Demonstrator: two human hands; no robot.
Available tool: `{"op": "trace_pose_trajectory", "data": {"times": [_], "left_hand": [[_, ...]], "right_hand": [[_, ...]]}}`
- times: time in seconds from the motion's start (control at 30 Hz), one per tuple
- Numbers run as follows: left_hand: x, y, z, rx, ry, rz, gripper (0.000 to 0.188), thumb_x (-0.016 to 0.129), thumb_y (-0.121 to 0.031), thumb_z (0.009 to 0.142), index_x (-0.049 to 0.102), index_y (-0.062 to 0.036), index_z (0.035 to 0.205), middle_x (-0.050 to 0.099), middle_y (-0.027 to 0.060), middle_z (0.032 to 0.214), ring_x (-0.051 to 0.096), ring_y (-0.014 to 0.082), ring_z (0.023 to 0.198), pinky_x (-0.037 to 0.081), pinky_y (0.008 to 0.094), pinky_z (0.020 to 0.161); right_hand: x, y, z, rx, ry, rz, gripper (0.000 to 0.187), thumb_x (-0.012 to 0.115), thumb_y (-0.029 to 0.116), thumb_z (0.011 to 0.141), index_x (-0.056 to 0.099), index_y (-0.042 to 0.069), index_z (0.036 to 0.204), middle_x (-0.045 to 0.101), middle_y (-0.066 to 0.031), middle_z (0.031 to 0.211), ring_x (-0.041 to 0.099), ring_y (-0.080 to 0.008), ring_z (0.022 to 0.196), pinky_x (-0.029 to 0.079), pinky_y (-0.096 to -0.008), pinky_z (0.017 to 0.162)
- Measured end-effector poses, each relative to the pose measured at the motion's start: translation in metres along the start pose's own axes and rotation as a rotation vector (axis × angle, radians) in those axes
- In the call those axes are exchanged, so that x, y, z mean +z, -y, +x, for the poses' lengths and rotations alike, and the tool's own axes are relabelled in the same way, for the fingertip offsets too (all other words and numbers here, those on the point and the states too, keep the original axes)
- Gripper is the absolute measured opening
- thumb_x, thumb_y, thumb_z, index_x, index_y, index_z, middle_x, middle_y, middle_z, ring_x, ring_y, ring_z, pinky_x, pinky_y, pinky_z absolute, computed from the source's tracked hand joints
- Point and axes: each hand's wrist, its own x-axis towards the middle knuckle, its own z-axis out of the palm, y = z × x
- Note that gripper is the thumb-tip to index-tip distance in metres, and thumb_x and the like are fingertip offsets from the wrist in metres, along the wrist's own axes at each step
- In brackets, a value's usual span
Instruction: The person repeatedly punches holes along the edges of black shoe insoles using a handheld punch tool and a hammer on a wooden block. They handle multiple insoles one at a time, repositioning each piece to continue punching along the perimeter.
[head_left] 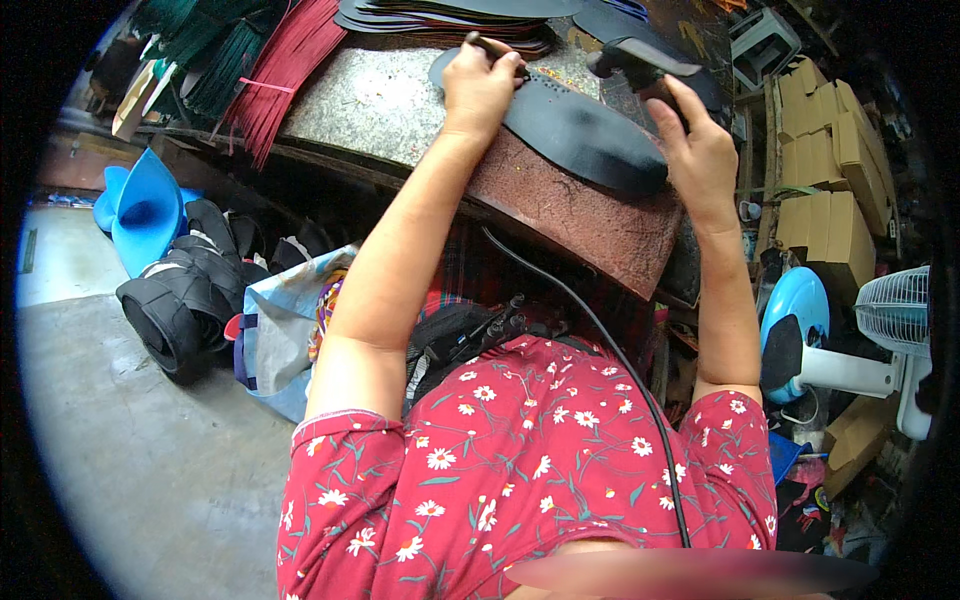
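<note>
A black shoe sole (590, 145) lies slantwise on the work block, with a row of small holes near its far left end. My left hand (480, 92) is closed around a short dark punch (486, 43), its lower end at the sole beside the holes. To the right, my right hand (700, 150) grips the handle of a hammer (640, 62), its dark head raised above the sole's right part. How the punch tip meets the sole is hidden by my fingers.
The block has a speckled grey top (365, 95) and a reddish-brown part (570, 215). Red strips (285, 75), green strips (212, 75) and stacked black soles (450, 22) lie behind. A black cable (585, 305) hangs before me. Cardboard boxes (825, 150) and a fan (890, 310) stand right.
</note>
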Motion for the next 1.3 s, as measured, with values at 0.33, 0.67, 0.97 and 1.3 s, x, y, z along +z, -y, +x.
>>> {"op": "trace_pose_trajectory", "data": {"times": [0.33, 0.67, 0.97, 1.3], "left_hand": [[0.006, -0.008, -0.007, 0.599, 0.130, 0.615, 0.016, 0.072, -0.013, 0.085, 0.061, -0.0060, 0.095, 0.068, 0.0202, 0.083, 0.068, 0.0357, 0.081, 0.055, 0.0400, 0.070], [0.003, -0.001, -0.004, 0.169, 0.131, 0.090, 0.008, 0.065, -0.009, 0.090, 0.062, -0.0016, 0.094, 0.071, 0.0130, 0.086, 0.070, 0.0204, 0.078, 0.058, 0.0310, 0.069], [0.021, -0.007, -0.019, 0.627, 0.073, 0.591, 0.014, 0.069, -0.013, 0.087, 0.062, -0.0051, 0.096, 0.069, 0.0163, 0.084, 0.068, 0.0319, 0.074, 0.054, 0.0399, 0.067], [-0.014, 0.002, 0.004, 0.073, 0.113, 0.145, 0.012, 0.066, -0.005, 0.092, 0.060, 0.0010, 0.100, 0.071, 0.0105, 0.091, 0.069, 0.0155, 0.080, 0.058, 0.0255, 0.072]], "right_hand": [[-0.017, 0.027, 0.004, -0.351, -0.166, 0.049, 0.036, 0.064, 0.027, 0.096, 0.062, 0.009, 0.127, 0.072, -0.0093, 0.090, 0.067, -0.0098, 0.073, 0.053, -0.0278, 0.063], [-0.039, 0.011, 0.007, -0.080, -0.071, 0.181, 0.038, 0.069, 0.032, 0.092, 0.065, 0.012, 0.125, 0.072, -0.0166, 0.096, 0.073, -0.0226, 0.087, 0.054, -0.0329, 0.073], [-0.004, 0.015, -0.004, 0.028, 0.009, -0.035, 0.039, 0.061, 0.043, 0.094, 0.064, 0.017, 0.123, 0.071, -0.0161, 0.102, 0.069, -0.0369, 0.091, 0.054, -0.0417, 0.074], [-0.006, -0.003, 0.003, 0.105, 0.052, -0.046, 0.041, 0.062, 0.043, 0.093, 0.065, 0.016, 0.124, 0.071, -0.0173, 0.101, 0.069, -0.0364, 0.093, 0.054, -0.0407, 0.077]]}}
